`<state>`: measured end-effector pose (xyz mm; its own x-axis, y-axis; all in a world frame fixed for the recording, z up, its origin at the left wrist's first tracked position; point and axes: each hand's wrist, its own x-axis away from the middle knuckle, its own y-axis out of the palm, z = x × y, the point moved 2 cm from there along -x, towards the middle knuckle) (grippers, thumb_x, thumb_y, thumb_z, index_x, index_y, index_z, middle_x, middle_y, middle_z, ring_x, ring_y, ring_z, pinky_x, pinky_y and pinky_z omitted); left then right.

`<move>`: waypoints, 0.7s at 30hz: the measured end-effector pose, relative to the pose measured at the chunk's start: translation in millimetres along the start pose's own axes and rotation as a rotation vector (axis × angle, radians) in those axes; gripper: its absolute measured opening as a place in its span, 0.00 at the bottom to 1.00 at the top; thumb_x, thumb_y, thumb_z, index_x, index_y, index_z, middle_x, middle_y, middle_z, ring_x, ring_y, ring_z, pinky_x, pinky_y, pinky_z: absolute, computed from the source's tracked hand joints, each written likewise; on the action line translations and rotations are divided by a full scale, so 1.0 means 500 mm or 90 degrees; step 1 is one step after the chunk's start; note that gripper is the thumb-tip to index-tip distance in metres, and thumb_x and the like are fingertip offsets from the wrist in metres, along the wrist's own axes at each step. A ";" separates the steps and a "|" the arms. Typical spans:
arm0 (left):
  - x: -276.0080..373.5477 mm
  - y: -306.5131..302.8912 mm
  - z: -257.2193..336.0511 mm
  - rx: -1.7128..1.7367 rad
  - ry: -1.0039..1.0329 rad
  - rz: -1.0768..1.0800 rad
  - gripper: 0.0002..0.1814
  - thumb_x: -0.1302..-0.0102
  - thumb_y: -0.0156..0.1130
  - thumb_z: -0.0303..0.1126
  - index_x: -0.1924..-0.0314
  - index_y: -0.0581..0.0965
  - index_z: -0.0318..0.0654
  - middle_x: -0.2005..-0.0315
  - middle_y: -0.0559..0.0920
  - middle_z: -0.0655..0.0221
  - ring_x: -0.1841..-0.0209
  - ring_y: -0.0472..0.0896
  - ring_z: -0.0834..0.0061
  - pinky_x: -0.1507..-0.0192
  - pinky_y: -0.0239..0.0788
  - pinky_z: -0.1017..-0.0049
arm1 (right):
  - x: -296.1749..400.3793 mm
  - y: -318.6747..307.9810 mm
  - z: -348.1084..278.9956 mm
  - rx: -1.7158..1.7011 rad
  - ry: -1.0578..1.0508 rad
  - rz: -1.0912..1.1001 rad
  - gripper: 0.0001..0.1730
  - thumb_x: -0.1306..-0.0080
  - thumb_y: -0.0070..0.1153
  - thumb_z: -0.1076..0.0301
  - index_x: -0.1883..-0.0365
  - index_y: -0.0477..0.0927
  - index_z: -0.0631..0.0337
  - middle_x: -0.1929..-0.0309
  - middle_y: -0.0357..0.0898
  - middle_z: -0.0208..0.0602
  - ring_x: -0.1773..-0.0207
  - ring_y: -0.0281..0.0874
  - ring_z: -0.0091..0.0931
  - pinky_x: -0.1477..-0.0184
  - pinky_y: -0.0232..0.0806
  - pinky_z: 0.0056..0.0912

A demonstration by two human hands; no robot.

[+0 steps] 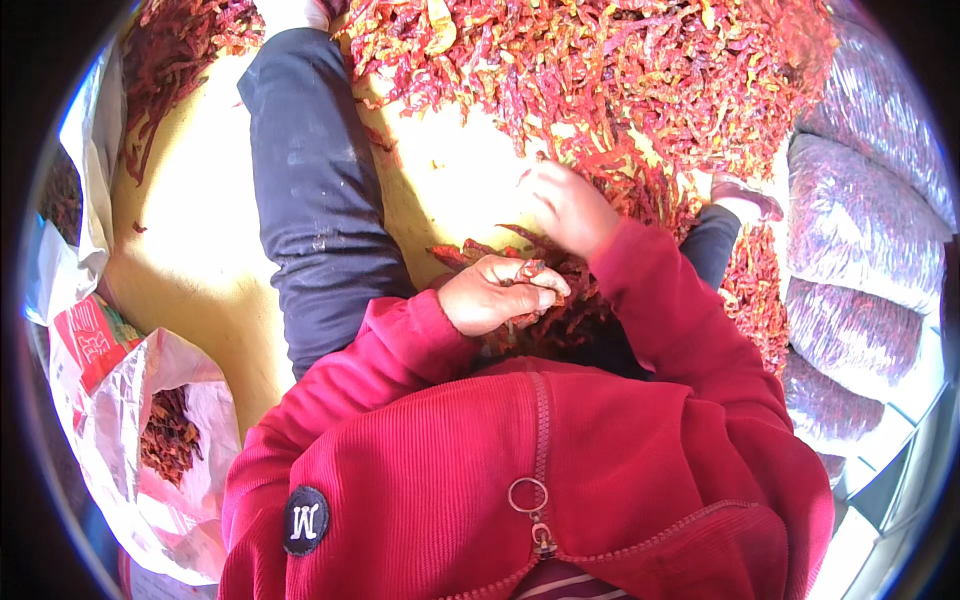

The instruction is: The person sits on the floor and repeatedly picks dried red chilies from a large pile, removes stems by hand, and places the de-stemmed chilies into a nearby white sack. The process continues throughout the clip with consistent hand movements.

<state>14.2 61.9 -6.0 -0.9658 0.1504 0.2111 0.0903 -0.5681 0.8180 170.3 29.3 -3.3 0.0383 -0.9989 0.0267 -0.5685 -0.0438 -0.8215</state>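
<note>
My left hand (487,296) is closed around a few dried red chili peppers (534,271), held just above my lap. To its upper right, my right hand (574,210) hangs over the edge of a wide heap of dried chili peppers (600,82). Glare and blur wash out its fingers, so I cannot tell whether it pinches anything. More loose dried chilies (450,256) lie between my legs, partly hidden under my left hand.
Both legs are spread on a yellow floor (202,277). An open white sack (202,367) on the left contains dark dried pieces (169,439). Along the right side, several clear plastic bags (862,217) are packed full. Another chili heap (176,75) lies at the upper left.
</note>
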 end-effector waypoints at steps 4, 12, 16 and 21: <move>0.003 -0.009 -0.001 -0.019 0.023 0.006 0.09 0.39 0.48 0.31 0.65 0.73 0.34 0.83 0.69 0.77 0.80 0.63 0.87 0.78 0.54 0.85 | -0.155 0.029 0.096 -0.335 0.357 0.123 0.05 0.42 0.46 0.68 0.71 0.69 0.60 0.78 0.68 0.30 0.77 0.66 0.18 0.79 0.60 0.20; 0.001 -0.035 0.006 0.007 0.067 0.093 0.08 0.40 0.51 0.33 0.72 0.73 0.37 0.81 0.72 0.78 0.79 0.66 0.89 0.75 0.60 0.86 | -0.242 0.044 0.134 -0.693 0.588 0.088 0.06 0.41 0.45 0.65 0.75 0.68 0.56 0.84 0.64 0.24 0.86 0.59 0.16 0.88 0.51 0.17; -0.009 -0.038 0.015 0.017 0.122 0.230 0.07 0.41 0.50 0.31 0.67 0.74 0.37 0.79 0.73 0.77 0.79 0.67 0.86 0.76 0.59 0.85 | -0.125 0.039 0.126 -0.769 0.551 -0.015 0.04 0.41 0.45 0.67 0.71 0.69 0.57 0.84 0.64 0.24 0.83 0.62 0.17 0.85 0.55 0.16; -0.030 -0.068 0.000 0.038 0.185 0.404 0.11 0.43 0.49 0.26 0.59 0.72 0.35 0.78 0.72 0.76 0.79 0.67 0.86 0.76 0.59 0.86 | -0.018 0.027 0.034 -0.791 0.507 -0.100 0.09 0.40 0.41 0.67 0.74 0.71 0.62 0.86 0.65 0.26 0.86 0.61 0.17 0.84 0.55 0.17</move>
<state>25.5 79.0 -37.0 -0.7475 -0.4221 0.5129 0.6630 -0.4278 0.6143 176.2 38.1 -24.1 -0.0515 -0.7111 0.7012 -0.9384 0.2748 0.2097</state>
